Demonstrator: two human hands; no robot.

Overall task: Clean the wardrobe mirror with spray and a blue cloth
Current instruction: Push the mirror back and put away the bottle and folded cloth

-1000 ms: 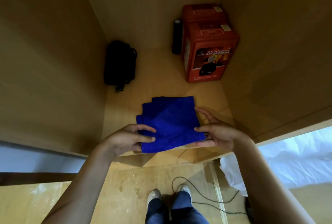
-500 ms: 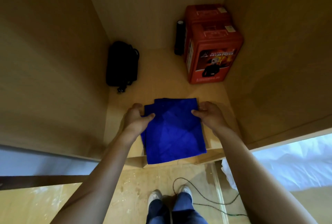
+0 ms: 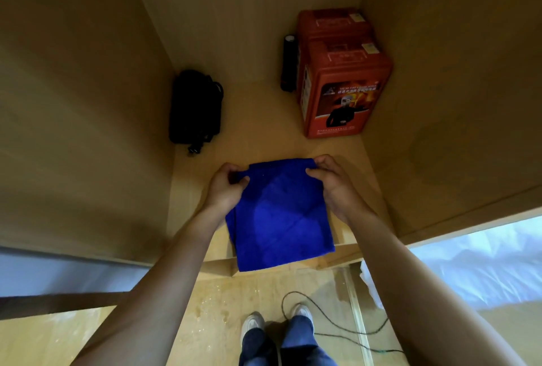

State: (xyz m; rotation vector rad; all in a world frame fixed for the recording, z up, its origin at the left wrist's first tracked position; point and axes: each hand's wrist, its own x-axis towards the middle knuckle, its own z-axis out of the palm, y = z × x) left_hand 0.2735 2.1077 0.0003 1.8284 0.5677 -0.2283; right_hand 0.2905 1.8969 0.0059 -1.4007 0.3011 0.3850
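Blue cloth held at its far corners

Blue cloth (image 3: 278, 216), folded, is laid on the wardrobe shelf (image 3: 258, 131), its near edge hanging over the front lip. Its far left corner is pinched by the left hand (image 3: 225, 186), its far right corner by the right hand (image 3: 331, 181), fingers curled.

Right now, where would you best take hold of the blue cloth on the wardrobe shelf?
At its two far corners, from above and the near side, as the left hand and right hand do. The cloth lies folded flat, its near edge overhanging the shelf, so a corner grip probably keeps the layers together.
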